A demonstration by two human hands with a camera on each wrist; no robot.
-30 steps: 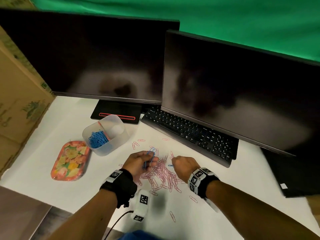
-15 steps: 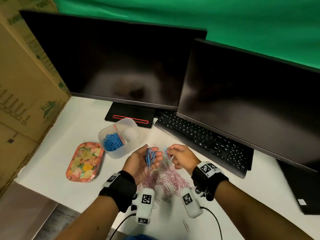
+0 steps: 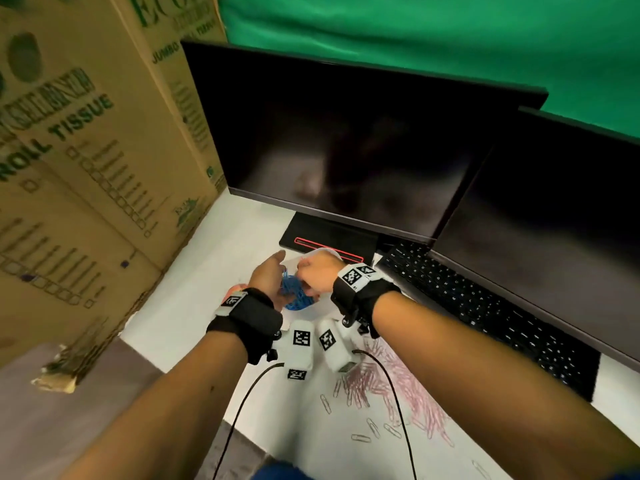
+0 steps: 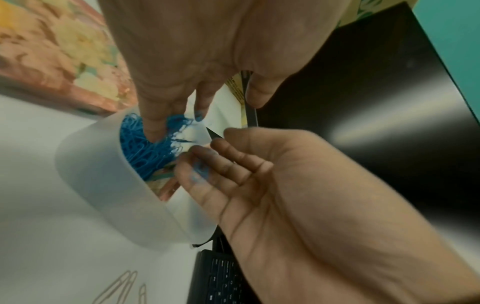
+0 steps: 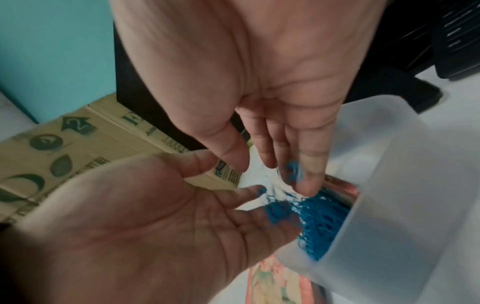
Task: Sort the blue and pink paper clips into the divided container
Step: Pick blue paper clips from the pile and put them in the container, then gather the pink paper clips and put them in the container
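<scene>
The translucent white divided container (image 3: 323, 253) (image 4: 103, 174) (image 5: 389, 185) stands in front of the left monitor's base. One compartment is full of blue paper clips (image 3: 294, 294) (image 4: 145, 152) (image 5: 322, 218). My left hand (image 3: 268, 277) (image 4: 182, 115) (image 5: 155, 216) is open above that compartment, and blue clips slide off its fingers. My right hand (image 3: 318, 275) (image 4: 246, 174) (image 5: 272, 144) faces it with straight fingers; a blue clip (image 4: 200, 172) (image 5: 293, 170) lies on them. The pink paper clips (image 3: 398, 386) lie heaped on the white table near me.
A floral tray (image 4: 64, 51) (image 5: 280, 283) lies left of the container. Cardboard boxes (image 3: 86, 168) wall off the left side. Two dark monitors (image 3: 346, 150) and a black keyboard (image 3: 485, 313) stand behind and to the right. Wrist-camera cables (image 3: 242, 403) trail over the table's front edge.
Both hands moved from the pink pile to over the container. My left hand, which gripped a bunch of blue clips, has opened and the clips drop in. The head view swung left.
</scene>
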